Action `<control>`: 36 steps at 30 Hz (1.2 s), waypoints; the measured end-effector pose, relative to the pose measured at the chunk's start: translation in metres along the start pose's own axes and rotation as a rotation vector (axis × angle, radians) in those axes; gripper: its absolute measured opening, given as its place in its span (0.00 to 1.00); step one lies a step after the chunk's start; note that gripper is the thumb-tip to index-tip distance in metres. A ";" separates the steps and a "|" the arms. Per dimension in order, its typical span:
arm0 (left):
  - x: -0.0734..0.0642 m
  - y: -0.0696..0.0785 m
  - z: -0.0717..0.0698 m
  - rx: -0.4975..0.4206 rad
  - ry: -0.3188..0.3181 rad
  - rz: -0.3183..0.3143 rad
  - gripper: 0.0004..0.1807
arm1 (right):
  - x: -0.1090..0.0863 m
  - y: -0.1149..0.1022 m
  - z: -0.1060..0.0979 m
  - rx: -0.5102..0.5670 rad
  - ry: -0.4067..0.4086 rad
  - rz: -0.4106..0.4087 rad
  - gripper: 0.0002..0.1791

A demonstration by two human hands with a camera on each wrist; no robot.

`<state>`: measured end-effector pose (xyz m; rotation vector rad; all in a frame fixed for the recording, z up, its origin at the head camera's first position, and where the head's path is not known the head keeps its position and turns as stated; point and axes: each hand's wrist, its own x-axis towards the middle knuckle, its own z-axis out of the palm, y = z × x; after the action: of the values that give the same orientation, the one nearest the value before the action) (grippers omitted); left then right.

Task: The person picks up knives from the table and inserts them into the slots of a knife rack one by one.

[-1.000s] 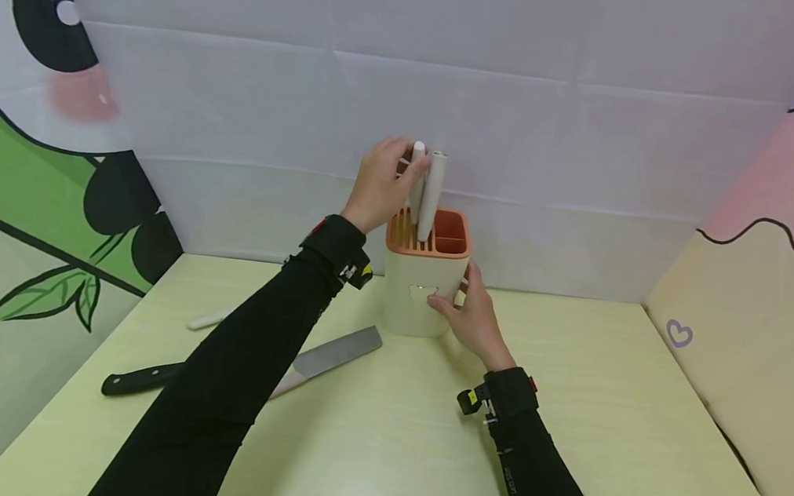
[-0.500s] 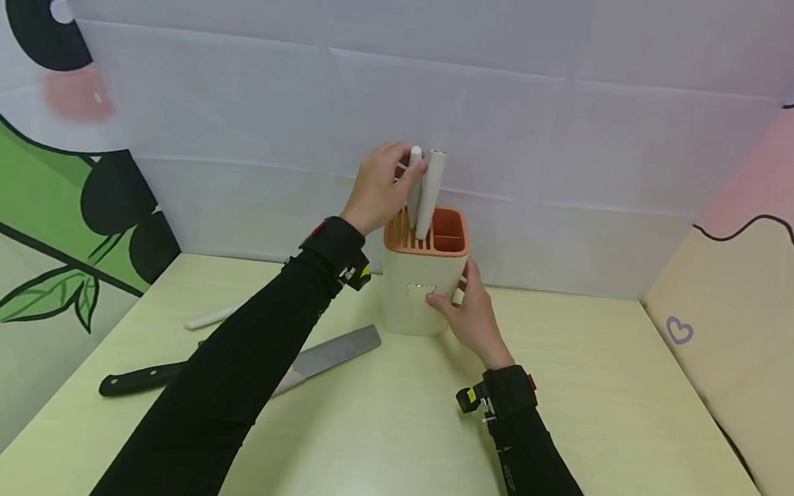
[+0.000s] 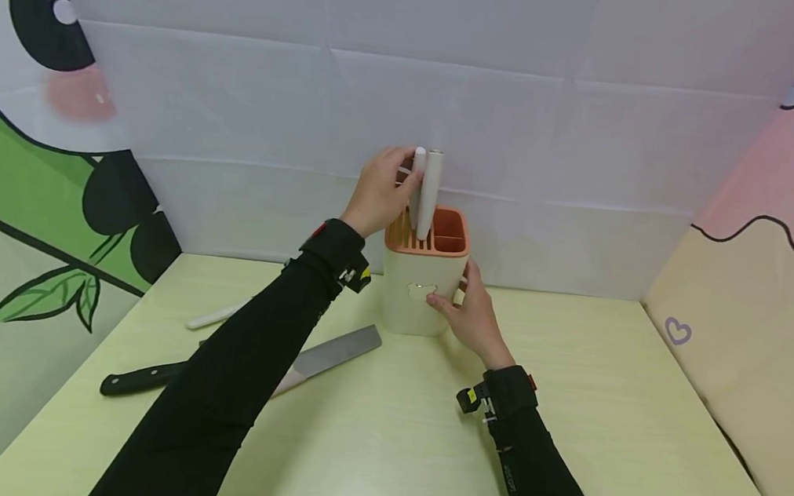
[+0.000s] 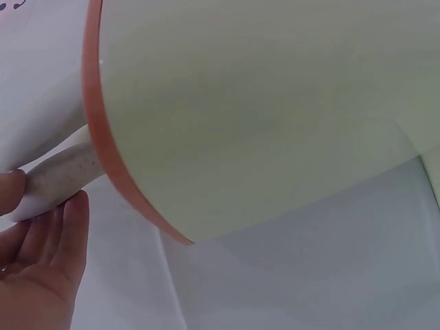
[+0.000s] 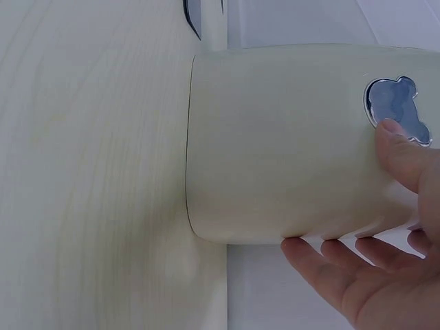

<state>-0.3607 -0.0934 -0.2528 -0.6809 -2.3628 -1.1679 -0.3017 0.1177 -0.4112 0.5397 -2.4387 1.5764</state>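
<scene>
A cream knife holder [image 3: 415, 297] with an orange slotted top stands at the back of the table. My left hand [image 3: 381, 187] pinches the white handle of a knife [image 3: 420, 160] upright in the slots; its blade is hidden inside. Right beside it stands a second white-handled knife [image 3: 430, 192]. In the left wrist view, thumb and fingers meet around the end of the held handle [image 4: 62, 175]. My right hand [image 3: 472, 318] grips the holder's right side, its thumb on the front by the shiny bear-shaped badge [image 5: 395, 106] and its fingers along the side.
A cleaver [image 3: 338, 353] lies on the table [image 3: 492, 461] in front of the holder. Under my left forearm lie a black-handled knife [image 3: 140, 380] and a white-handled utensil [image 3: 212, 317], both partly covered. A printed cloth [image 3: 591, 139] hangs close behind.
My left hand and the pinched knife handle have sunk slightly lower toward the slots. The right hand keeps its grip on the holder, which stays in place.
</scene>
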 end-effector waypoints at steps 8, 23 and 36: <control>0.000 -0.005 0.003 -0.012 -0.015 -0.017 0.27 | 0.001 0.000 0.000 -0.006 0.004 -0.001 0.55; -0.004 -0.007 0.000 -0.010 -0.041 -0.030 0.29 | 0.001 0.001 0.002 0.006 -0.002 -0.001 0.54; -0.027 -0.015 -0.019 0.013 -0.069 -0.042 0.31 | -0.002 -0.004 -0.018 -0.031 -0.056 0.033 0.55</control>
<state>-0.3452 -0.1229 -0.2666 -0.6804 -2.4505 -1.1633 -0.2991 0.1326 -0.4014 0.5481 -2.5207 1.5542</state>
